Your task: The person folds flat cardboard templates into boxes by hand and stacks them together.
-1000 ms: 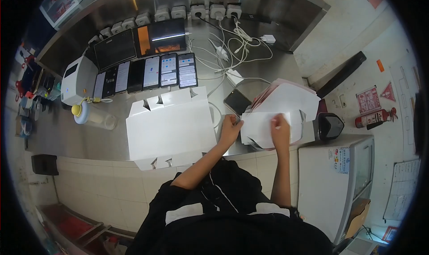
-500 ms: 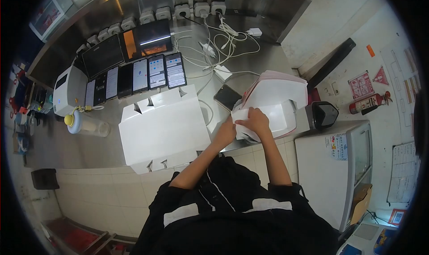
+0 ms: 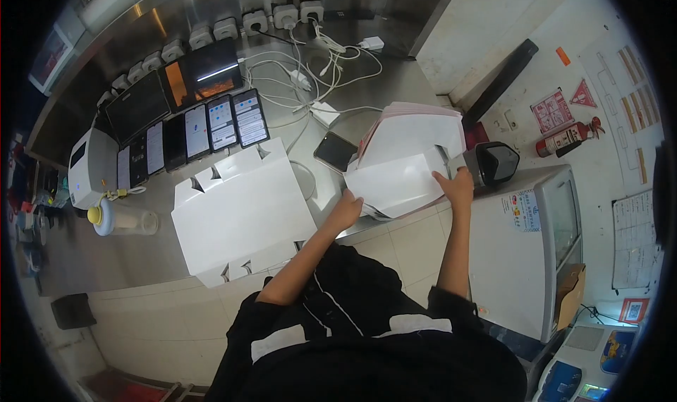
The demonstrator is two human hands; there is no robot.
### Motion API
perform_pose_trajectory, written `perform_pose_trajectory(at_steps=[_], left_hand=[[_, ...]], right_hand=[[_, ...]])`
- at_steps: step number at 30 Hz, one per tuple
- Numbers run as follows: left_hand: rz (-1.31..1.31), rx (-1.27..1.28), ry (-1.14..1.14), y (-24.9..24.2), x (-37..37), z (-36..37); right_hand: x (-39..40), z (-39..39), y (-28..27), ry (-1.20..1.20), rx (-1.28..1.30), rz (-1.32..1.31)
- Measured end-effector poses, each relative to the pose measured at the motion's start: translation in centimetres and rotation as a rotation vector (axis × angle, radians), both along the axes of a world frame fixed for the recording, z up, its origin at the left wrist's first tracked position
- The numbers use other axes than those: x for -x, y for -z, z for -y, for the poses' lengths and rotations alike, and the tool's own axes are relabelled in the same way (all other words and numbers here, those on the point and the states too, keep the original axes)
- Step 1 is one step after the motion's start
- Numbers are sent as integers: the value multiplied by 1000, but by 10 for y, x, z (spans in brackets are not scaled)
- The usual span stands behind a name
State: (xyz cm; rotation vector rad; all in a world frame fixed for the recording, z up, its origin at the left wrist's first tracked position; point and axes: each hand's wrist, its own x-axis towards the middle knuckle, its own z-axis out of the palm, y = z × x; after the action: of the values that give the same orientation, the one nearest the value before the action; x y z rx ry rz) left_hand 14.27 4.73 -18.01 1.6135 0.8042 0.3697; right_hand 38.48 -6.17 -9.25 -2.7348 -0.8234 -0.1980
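Note:
A folded white cardboard box blank [image 3: 395, 183] lies on top of a stack of pink-edged cardboard sheets [image 3: 416, 130] at the counter's right end. My left hand [image 3: 345, 210] pinches the blank's near left corner. At its right side, my right hand [image 3: 457, 187] has the thumb on the board and the fingers closed round the edge, partly hidden. To the left, an unfolded white cardboard box blank [image 3: 243, 215] with notched flaps lies flat on the counter. Just beyond my left hand is a dark phone [image 3: 336, 151].
Several lit phones [image 3: 224, 122] stand in a row before two tablets [image 3: 203, 74]. Tangled white cables [image 3: 331, 56] run from the plugs along the back. A yellow-capped bottle [image 3: 123, 217] stands left, near a white printer-like device [image 3: 92, 168]. A white freezer [image 3: 522, 261] is at right.
My right hand has moved right, from the blank's left part to its right edge. My left hand stays at the left corner. The view has shifted slightly.

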Motion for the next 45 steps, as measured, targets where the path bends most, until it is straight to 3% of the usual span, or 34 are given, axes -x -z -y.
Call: perform_pose_trajectory(at_steps=[1,3,6,8,12,16,19,21,26,32,34,35,37,39,41,42,43,45], left_hand=[[-58,54,22,-1,-2,-3],[-115,105,39,3,-6,-7],[-101,140,71,6,-6,-9],[-153,62,112,-20,-4,-4],[-139,76,58,-4,-11,-5],[-87,100,129,-16,-7,-4],[-117,133,175,-20,-10,-2],[-134,173,202,-20,-11,-2],[63,-5,103,-1,-11,2],[-64,169,178,0,-7,-2],[-59,128,194,-4,-2,-6],[-60,96,209,-12,4,-6],[-151,76,163,-38,22,-7],[-261,55,114,-69,50,-7],[-57,24,-171,-88,83,-2],[-63,17,-176,-87,98,-2],[-32,23,-281,-87,113,-4],[-4,23,-399,-84,138,-1]], right_hand=[[-13,-2,12,4,0,2],[-34,-12,32,-65,-187,-344],[-36,-20,33,-46,21,-324],[-40,-17,39,-61,47,-273],[-49,-8,54,-100,55,-110],[-31,-7,39,53,59,-213],[-36,-9,47,-113,-103,-338],[-37,-10,46,-114,-64,-357],[-55,1,59,-120,-52,-406],[-46,-1,57,-92,9,-349],[-41,-2,52,-52,-58,-512],[-32,1,46,-64,-54,-506],[-5,2,28,30,-194,-239],[73,-25,-55,-23,-450,192],[119,-57,-70,-424,-736,272],[153,-82,-66,-637,-907,83],[189,-103,-62,-847,-931,-449],[238,-157,-58,-1268,-475,-375]])
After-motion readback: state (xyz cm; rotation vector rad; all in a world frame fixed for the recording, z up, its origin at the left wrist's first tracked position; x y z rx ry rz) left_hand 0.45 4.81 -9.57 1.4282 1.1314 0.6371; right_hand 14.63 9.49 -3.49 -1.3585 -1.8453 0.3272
